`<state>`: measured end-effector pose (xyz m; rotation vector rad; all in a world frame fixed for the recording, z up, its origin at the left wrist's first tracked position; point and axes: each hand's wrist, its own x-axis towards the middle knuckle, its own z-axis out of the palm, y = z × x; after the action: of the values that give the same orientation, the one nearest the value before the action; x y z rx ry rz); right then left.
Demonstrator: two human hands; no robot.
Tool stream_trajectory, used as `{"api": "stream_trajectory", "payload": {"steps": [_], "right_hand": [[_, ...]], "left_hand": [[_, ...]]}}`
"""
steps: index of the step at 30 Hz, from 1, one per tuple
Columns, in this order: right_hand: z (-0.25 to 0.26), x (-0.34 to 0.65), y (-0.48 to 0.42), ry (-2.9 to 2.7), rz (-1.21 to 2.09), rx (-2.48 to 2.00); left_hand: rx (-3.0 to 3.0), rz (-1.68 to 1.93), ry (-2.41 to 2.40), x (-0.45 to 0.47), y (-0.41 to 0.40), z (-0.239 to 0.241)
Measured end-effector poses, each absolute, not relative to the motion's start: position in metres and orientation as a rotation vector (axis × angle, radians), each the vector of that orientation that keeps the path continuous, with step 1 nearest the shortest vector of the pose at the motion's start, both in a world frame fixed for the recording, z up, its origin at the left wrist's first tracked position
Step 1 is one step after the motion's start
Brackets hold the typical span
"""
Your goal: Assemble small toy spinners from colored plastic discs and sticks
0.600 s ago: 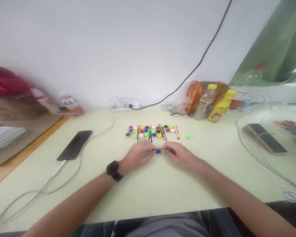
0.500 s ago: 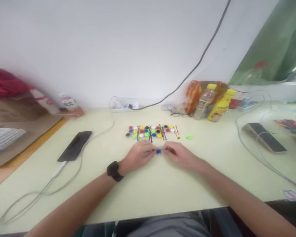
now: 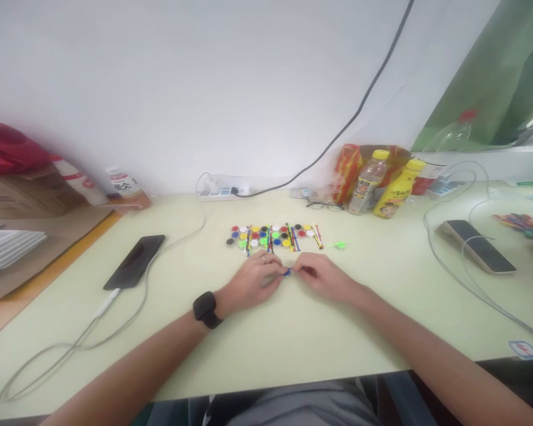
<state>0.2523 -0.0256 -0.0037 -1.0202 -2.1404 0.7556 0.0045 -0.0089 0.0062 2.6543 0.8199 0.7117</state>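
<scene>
Left hand (image 3: 254, 279) & right hand (image 3: 324, 277) meet mid-bench (image 3: 293, 337), both pinching a small blue cap (image 3: 286, 272) w/ fingertips, just in front of the rows of coloured caps (image 3: 273, 236).

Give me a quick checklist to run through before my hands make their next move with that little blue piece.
1. Blue piece between both hands: ok, pinched between left hand and right hand.
2. Firm grip: cannot tell, fingertips cover most of it.
3. Rows of coloured caps and sticks undisturbed: ok, lying just beyond the hands.
4. Stray green piece out of the way: ok, apart to the right.
5. Phone and its cable away from the forearms: ok, off to the left.
6. Table space near the hands: ok, bare in front.
</scene>
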Motion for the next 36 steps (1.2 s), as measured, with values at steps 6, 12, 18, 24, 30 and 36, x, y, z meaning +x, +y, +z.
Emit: {"api": "stream_trajectory", "payload": {"steps": [6,12,18,24,30,36], "right_hand": [[-0.004,0.253,-0.025,-2.153,0.773,-1.041],[-0.004,0.251,-0.027,-2.03,0.825,-1.208],[-0.005,0.254,-0.024,-1.896,0.547,-1.516],[0.007,0.255,-0.025,-1.943,0.581,-1.519],[0.009,0.258,-0.024,-1.959,0.586,-1.52],[0.008,0.26,-0.023,-1.937,0.592,-1.444]], "left_hand": [[2.669,0.658,0.847,0.008,-0.015,0.01],[2.485,0.887,0.936,0.005,-0.013,0.016],[2.379,1.033,1.073,0.003,-0.009,0.014],[2.405,0.919,1.041,0.003,-0.009,0.011],[2.405,0.626,0.875,-0.001,-0.016,0.022],[2.448,0.834,0.928,0.001,-0.017,0.024]]}}
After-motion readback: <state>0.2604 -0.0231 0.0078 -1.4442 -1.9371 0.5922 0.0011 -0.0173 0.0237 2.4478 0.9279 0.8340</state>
